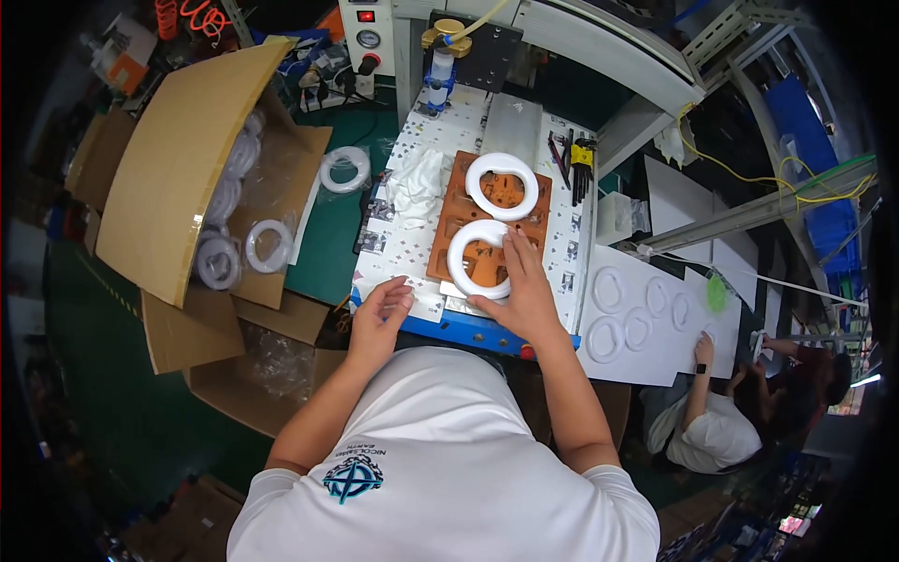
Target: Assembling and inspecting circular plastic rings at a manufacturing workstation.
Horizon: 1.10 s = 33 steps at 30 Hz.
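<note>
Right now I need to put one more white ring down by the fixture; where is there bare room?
Bare patches: the grey plate behind the orange fixture, and the green mat between the cardboard box and the white bench. Crowded: the fixture, with two rings and the right hand; the left hand takes the front edge.

Near white ring [479, 258]: oval plastic loop, glossy, lying flat on the lower half of the orange plate [465, 208], its right side touched by fingers. Far white ring [503, 185]: same shape and colour, flat on the upper half of the plate, untouched, just beside the first. Orange plate: rectangular, with cut-out recesses, flat on a white speckled bench.
</note>
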Each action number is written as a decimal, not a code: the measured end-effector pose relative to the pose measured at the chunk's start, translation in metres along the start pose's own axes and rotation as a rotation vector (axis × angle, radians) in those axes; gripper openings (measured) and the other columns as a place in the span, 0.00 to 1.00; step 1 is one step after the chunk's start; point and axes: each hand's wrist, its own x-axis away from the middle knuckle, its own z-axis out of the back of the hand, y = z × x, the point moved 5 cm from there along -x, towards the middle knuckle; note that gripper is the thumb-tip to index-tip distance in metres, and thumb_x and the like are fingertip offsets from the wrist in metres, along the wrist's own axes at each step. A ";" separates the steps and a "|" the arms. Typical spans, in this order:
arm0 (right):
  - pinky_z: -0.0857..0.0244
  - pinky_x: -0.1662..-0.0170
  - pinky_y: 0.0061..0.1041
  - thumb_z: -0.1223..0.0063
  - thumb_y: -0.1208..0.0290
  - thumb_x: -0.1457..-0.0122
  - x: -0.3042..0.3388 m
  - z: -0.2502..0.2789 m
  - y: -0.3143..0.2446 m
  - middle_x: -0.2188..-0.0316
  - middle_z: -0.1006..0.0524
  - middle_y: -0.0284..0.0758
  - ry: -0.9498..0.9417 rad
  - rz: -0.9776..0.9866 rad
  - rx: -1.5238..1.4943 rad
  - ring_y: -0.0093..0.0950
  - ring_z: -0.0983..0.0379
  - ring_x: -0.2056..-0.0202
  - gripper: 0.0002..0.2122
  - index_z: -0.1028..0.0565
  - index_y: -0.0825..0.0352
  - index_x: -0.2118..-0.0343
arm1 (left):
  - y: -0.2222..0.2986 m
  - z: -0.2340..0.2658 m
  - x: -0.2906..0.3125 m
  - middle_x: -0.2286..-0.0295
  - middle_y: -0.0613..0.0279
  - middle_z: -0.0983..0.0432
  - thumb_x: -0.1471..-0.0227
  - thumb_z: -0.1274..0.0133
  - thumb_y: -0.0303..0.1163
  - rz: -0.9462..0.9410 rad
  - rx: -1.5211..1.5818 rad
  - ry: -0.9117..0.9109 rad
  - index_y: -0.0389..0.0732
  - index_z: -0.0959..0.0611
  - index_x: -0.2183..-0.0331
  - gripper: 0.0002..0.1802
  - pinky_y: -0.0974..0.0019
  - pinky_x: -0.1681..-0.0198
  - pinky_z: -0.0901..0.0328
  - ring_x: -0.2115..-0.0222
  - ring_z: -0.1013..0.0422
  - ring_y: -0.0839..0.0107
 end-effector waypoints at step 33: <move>0.71 0.31 0.54 0.27 0.45 0.63 -0.003 0.008 -0.003 0.36 0.41 0.48 -0.012 -0.065 0.175 0.41 0.52 0.31 0.55 0.42 0.75 0.36 | -0.007 0.003 0.003 0.56 0.58 0.22 0.40 0.45 0.30 0.019 0.001 0.002 0.36 0.25 0.46 0.21 0.72 0.53 0.34 0.57 0.28 0.75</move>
